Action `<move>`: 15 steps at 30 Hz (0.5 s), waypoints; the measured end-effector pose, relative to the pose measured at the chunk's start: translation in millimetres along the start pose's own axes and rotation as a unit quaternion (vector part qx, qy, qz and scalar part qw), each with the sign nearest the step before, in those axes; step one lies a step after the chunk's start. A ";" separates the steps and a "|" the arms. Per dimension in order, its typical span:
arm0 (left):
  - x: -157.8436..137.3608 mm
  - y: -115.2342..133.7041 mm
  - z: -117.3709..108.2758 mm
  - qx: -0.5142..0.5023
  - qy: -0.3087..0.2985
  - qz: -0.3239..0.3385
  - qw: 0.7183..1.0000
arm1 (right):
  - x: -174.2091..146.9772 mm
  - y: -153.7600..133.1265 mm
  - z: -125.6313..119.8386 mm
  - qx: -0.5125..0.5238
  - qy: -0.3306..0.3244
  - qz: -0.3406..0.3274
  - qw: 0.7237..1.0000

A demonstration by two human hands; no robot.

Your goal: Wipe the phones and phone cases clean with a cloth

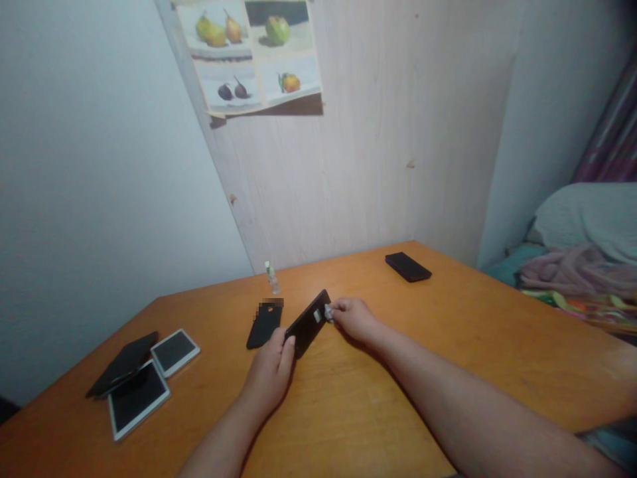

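A dark smartphone [309, 326] is held tilted above the table, its lower end in the grip of my left hand [271, 365]. My right hand [353, 317] pinches a small crumpled whitish wipe or tissue [328, 313] at the phone's right edge, near the upper end. Whether the wipe touches the phone I cannot tell for sure. Just left of the phone, a black phone case [266, 325] lies on the table. Behind the case stands a small clear bottle [272, 279] with a pale green label or cap.
The wooden table [348, 411] meets the wall at the back. Two white-framed tablets [140, 398] and a dark folio cover [124, 364] lie at the left, partly overlapping. Another dark phone or case [408, 266] rests at the back right. Bedding [582, 265] is piled beyond the right edge.
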State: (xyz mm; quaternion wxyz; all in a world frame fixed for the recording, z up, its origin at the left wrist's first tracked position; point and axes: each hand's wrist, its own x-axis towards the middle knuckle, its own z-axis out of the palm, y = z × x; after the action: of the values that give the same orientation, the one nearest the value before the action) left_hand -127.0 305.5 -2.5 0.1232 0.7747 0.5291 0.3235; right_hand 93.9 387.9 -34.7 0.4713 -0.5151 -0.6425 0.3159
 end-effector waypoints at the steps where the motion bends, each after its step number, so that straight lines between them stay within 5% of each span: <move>1: 0.6 -1.9 0.5 -0.013 0.001 -0.009 1.000 | -1.7 0.0 1.8 0.000 -0.010 0.005 1.000; 15: 6.1 -15.1 7.8 -0.222 0.000 -0.096 0.970 | -1.3 0.7 -2.8 -0.055 0.015 0.025 0.998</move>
State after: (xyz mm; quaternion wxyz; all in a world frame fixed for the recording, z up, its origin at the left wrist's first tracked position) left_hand -131.8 318.3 -14.2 0.3226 0.6737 0.5160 0.4193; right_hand 96.7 386.6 -34.7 0.4440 -0.5606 -0.6387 0.2839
